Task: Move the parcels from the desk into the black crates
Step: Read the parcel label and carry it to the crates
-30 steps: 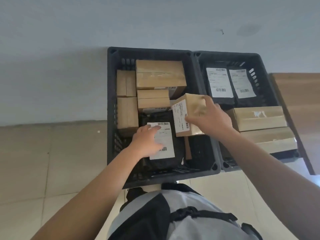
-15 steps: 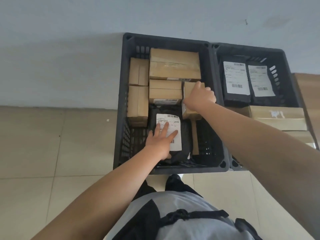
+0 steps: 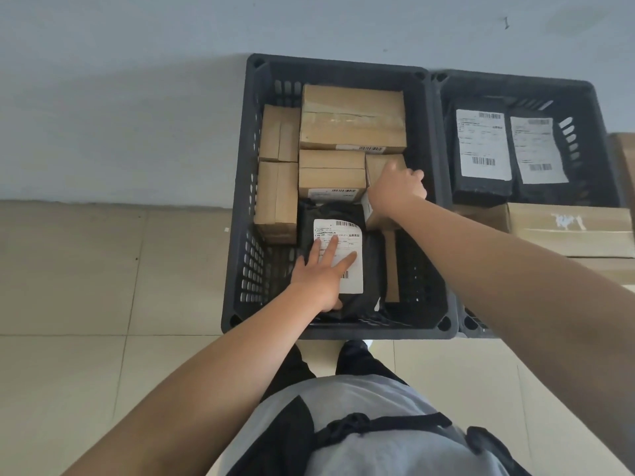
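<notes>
Inside two black crates (image 3: 240, 207): eight boxes, three black bags.

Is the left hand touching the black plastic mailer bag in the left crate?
Touching. The head view shows the left hand lying flat on the black plastic mailer bag, straight fingers spread across its white shipping label.

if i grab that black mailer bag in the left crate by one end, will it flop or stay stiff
Probably flop: the black mailer bag looks like soft wrinkled plastic, dented around the left hand pressing flat on its label. Its glossy film may be slippery. It is likely light, though what is inside cannot be seen.
</notes>
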`<action>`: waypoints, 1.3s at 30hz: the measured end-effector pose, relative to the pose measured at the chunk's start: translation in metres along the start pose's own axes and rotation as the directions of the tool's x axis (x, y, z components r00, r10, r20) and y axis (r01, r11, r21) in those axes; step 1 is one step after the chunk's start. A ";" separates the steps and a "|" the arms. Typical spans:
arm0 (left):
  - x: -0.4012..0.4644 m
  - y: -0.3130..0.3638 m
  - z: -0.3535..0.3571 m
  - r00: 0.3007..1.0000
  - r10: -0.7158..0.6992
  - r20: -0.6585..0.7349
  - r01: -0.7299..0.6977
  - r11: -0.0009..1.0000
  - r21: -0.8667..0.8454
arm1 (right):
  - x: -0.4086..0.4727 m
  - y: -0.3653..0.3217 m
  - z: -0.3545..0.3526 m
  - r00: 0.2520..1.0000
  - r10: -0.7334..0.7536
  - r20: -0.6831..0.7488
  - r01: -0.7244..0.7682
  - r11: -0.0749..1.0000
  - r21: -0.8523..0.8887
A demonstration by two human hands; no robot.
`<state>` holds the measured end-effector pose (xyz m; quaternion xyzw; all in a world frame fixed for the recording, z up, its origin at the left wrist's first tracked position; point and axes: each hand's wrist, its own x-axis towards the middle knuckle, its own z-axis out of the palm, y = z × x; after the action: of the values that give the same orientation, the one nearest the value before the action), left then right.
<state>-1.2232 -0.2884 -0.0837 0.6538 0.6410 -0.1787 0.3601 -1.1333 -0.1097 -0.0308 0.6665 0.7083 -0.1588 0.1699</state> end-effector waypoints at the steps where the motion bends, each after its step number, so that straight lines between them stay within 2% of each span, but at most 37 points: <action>1: 0.000 0.000 -0.001 1.000 -0.003 0.010 0.003 1.000 0.002 | 0.000 0.003 -0.001 0.999 -0.025 0.036 0.026 1.000 -0.012; 5: 0.002 0.001 -0.004 0.999 -0.011 0.032 0.011 1.000 0.004 | -0.003 0.022 -0.011 0.963 -0.190 0.193 0.210 0.973 -0.093; 9: 0.006 0.003 -0.003 0.999 -0.023 0.049 0.023 1.000 0.000 | -0.008 0.025 -0.004 0.951 -0.280 0.132 0.299 0.942 -0.151; 21: 0.009 0.002 0.002 0.998 -0.028 0.047 0.029 0.999 -0.018 | -0.013 0.034 0.003 0.951 -0.308 -0.020 0.304 0.947 -0.104; 31: 0.006 0.006 -0.005 0.998 -0.031 0.059 0.033 0.999 -0.025 | -0.020 0.039 0.019 0.940 -0.323 -0.107 0.308 0.941 -0.141; 35: 0.007 0.010 -0.014 0.999 -0.024 -0.025 0.021 0.994 -0.108 | -0.022 0.041 0.024 0.929 -0.338 -0.149 0.320 0.938 -0.131; 39: 0.000 0.011 -0.022 0.997 -0.046 -0.058 0.033 0.977 -0.209 | -0.023 0.045 0.013 0.938 -0.336 -0.089 0.335 0.942 -0.021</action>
<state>-1.2181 -0.2719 -0.0662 0.6049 0.6802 -0.0971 0.4025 -1.0867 -0.1337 -0.0319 0.5421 0.8190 -0.1528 0.1099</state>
